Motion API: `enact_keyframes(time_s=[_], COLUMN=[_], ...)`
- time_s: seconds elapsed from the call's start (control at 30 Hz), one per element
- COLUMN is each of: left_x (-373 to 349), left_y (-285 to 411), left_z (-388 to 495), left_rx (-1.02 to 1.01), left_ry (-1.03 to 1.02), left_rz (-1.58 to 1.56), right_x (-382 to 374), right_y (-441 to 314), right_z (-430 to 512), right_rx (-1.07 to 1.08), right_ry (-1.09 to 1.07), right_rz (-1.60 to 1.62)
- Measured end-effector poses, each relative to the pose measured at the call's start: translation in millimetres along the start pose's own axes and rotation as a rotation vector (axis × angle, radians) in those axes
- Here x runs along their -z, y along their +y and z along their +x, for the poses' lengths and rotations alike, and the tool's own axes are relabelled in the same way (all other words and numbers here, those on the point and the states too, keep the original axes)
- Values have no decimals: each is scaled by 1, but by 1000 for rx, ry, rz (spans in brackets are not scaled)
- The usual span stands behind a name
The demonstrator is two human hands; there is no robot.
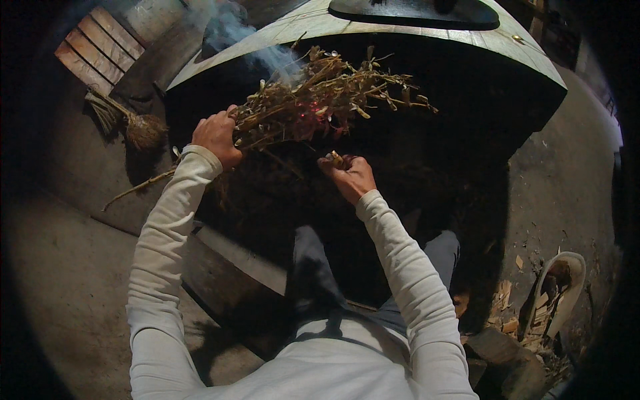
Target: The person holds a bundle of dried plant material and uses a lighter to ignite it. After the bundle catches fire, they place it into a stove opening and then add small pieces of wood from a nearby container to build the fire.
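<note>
My left hand is closed around a bundle of dry plant stalks with withered pods and leaves. Red embers glow low in the middle of the bundle, and bluish smoke drifts up and left from it. One thick stalk end sticks out behind my left wrist, towards the lower left. Just below the glowing part, my right hand grips a small lighter with its metal top upward. I see no clear flame at the lighter, and most of its body is hidden by my fingers.
A pale tiled stove with a dark lid or pan on top stands ahead, its front in deep shadow. A straw hand broom lies at left. Split firewood and a scoop-shaped container with wood chips are at lower right.
</note>
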State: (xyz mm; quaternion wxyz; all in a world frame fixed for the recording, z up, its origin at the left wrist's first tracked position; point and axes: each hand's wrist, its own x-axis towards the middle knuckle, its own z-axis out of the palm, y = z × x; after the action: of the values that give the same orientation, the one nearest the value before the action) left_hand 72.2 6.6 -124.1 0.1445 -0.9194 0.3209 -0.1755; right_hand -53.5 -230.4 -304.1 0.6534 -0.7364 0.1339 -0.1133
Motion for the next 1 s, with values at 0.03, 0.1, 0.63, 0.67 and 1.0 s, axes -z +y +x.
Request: enact_keyframes(time_s=[0.03, 0.1, 0.63, 0.67, 1.0], left_x=[0, 1, 18, 19, 30], left_y=[0, 1, 7, 8, 14], left_z=[0, 0, 5, 5, 4], left_rx=[2, 9, 14, 15, -24], left_ry=[3, -2, -18, -6, 37], left_rz=[2, 6, 44, 55, 130], right_x=[0, -1, -4, -3, 3], right_y=[1, 2, 12, 11, -11], right_z=[-1, -3, -2, -3, -9], right_rx=[-9, -8, 52, 50, 26], right_ry=[-2, 0, 28, 15, 4], right_rz=[-4, 2, 132, 170, -68])
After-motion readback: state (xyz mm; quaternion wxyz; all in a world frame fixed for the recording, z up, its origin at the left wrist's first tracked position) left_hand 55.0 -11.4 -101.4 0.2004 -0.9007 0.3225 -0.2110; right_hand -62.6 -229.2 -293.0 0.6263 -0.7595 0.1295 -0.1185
